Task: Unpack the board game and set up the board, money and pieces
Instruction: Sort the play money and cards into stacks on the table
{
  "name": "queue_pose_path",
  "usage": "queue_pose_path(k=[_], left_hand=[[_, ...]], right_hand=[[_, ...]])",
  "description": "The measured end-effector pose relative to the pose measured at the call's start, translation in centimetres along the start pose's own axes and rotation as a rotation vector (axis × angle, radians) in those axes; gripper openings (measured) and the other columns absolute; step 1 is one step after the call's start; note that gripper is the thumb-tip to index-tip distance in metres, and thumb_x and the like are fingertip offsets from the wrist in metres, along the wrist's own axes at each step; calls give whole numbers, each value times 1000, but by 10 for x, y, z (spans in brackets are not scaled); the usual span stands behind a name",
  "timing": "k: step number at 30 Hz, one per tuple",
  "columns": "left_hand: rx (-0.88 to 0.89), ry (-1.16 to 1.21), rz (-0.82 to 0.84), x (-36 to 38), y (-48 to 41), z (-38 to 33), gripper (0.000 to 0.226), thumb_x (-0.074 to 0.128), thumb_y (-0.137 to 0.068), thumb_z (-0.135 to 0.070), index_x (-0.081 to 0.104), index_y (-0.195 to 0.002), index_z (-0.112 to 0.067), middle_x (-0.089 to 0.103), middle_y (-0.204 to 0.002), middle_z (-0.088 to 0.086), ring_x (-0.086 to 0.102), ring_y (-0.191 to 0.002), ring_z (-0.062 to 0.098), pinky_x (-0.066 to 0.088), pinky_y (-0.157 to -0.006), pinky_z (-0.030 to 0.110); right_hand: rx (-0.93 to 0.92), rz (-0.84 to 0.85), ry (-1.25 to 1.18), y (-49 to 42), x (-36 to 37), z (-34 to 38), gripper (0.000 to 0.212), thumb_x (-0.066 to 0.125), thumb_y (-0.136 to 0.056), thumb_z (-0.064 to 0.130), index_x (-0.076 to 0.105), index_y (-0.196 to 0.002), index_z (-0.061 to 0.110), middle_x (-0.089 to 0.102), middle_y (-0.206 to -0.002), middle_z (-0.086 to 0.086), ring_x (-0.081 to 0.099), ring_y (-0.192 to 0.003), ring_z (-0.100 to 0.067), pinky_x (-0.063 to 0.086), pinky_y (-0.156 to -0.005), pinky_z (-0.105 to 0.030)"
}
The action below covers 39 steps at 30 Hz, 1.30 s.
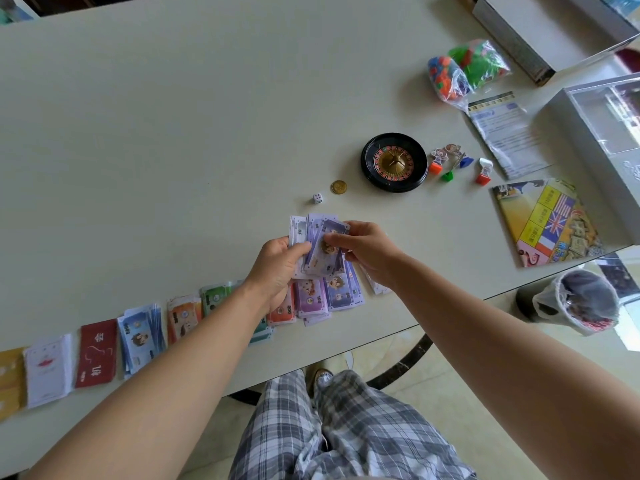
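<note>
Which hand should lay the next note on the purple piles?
Right. The right hand pinches the top note just above the purple piles, while the left hand is busy gripping the stack.

Pale table [156,116] on dark curved base [412,363] over glossy beige floor [388,355]

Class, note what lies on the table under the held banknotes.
Under the held banknotes lie purple note piles and an orange pile. The left hand and right hand cover parts of them.
</note>
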<state>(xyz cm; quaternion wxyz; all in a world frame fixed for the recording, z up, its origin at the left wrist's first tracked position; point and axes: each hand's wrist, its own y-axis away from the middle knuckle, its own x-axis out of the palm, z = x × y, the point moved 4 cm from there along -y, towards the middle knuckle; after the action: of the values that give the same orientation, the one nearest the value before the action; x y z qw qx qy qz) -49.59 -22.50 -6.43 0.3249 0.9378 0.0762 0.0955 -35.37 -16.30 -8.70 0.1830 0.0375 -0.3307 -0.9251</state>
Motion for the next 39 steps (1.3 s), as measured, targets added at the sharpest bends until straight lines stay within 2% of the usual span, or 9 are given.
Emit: queue_pose_path(k=[7,10,16,23,28,30,32,35,39], left_hand=[[12,22,-35,0,-3,-5,9,59,-93,-8,68,-89,-10,74,-78,7,71,-71,18,58,-63,29],[-6,26,-33,2,-5,-7,15,57,-96,-15,68,-87,-10,73,-79,8,71,-72,18,58,-67,31],[-79,7,58,2,-8,-8,13,56,-95,-16,68,-93,-11,73,-85,11,71,-77,23,57,-74,36],[-39,15,13,-4,-6,-11,19,47,-99,-12,64,-93,-12,73,-83,7,70,-76,20,56,-66,29],[-101,56,-79,-13,-10,-11,22,36,-88,3,45,-76,-13,49,-72,11,50,-68,25,43,-63,31],[-133,89,3,-10,-8,-11,17,44,-89,0,57,-83,-10,59,-75,14,58,-69,26,48,-65,32],[-135,100,59,-7,-6,-11,9,58,-89,-5,64,-96,-6,69,-85,16,67,-75,27,55,-72,37],[-82,78,-73,-8,-3,-11,14,71,-82,-2,61,-89,-8,71,-85,16,69,-76,29,57,-77,46],[-43,18,-203,-18,-5,-9,27,83,-69,-4,61,-83,-10,72,-86,17,70,-83,36,56,-81,55]], right_hand=[[15,-24,-77,-4,-9,0,5,66,-87,8,64,-89,12,67,-84,-6,61,-80,-16,43,-67,-24],[21,-2,-133,-5,-11,0,5,62,-90,5,63,-94,8,68,-86,-7,63,-83,-19,52,-82,-33],[4,82,-122,-4,-4,7,11,56,-92,0,63,-95,8,67,-91,-9,63,-88,-19,53,-87,-34],[12,-21,-152,-7,-8,5,10,56,-92,1,64,-90,6,67,-89,-12,63,-85,-20,53,-80,-33],[72,27,-268,-3,-5,6,11,51,-91,-4,60,-90,2,66,-84,-12,64,-79,-19,54,-75,-32],[75,50,-268,-2,0,8,12,51,-90,-5,60,-88,3,66,-79,-10,64,-71,-15,53,-68,-28],[69,49,-265,-4,3,8,11,52,-89,-5,60,-87,3,65,-80,-11,64,-71,-16,53,-72,-29],[76,39,-270,-6,7,7,10,54,-89,-3,60,-94,2,65,-89,-16,64,-81,-23,54,-80,-35],[81,10,-265,-5,10,7,12,54,-90,-4,61,-94,4,65,-84,-13,63,-78,-21,54,-77,-33]])
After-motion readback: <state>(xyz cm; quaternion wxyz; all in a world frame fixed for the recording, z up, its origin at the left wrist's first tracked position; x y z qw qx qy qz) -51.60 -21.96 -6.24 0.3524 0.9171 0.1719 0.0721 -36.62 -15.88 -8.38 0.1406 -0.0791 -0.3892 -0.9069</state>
